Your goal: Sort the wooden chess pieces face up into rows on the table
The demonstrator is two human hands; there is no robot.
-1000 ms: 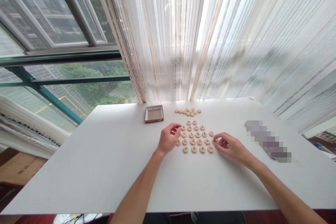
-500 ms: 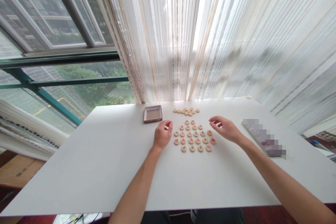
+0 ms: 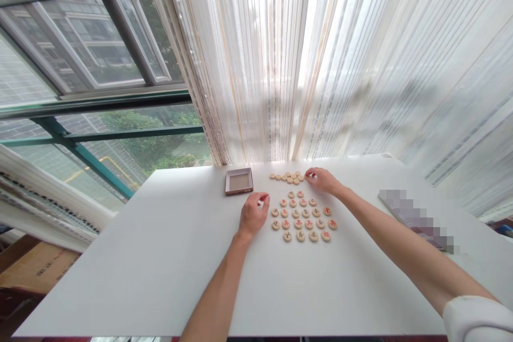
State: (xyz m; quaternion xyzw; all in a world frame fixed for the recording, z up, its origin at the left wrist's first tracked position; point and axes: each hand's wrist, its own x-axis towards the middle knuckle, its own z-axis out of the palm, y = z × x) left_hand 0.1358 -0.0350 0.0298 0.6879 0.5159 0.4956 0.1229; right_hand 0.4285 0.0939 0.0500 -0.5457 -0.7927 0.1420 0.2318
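Observation:
Several round wooden chess pieces [image 3: 303,217] with red and black characters lie face up in rows on the white table [image 3: 160,256]. A smaller cluster of blank-side pieces [image 3: 287,177] sits farther back. My right hand [image 3: 321,179] reaches to the right end of that cluster, fingers curled and touching the pieces there; whether it holds one is hidden. My left hand [image 3: 254,212] rests on the table just left of the rows, fingers loosely curled, nothing visible in them.
A small square brown box [image 3: 239,180] stands left of the back cluster. A blurred flat object [image 3: 417,220] lies at the right. Striped sheer curtains [image 3: 340,53] hang behind the table; a window [image 3: 80,64] is at the left.
My right hand has left the right side of the rows and moved back to the far cluster. My left hand has drawn a little away from the rows.

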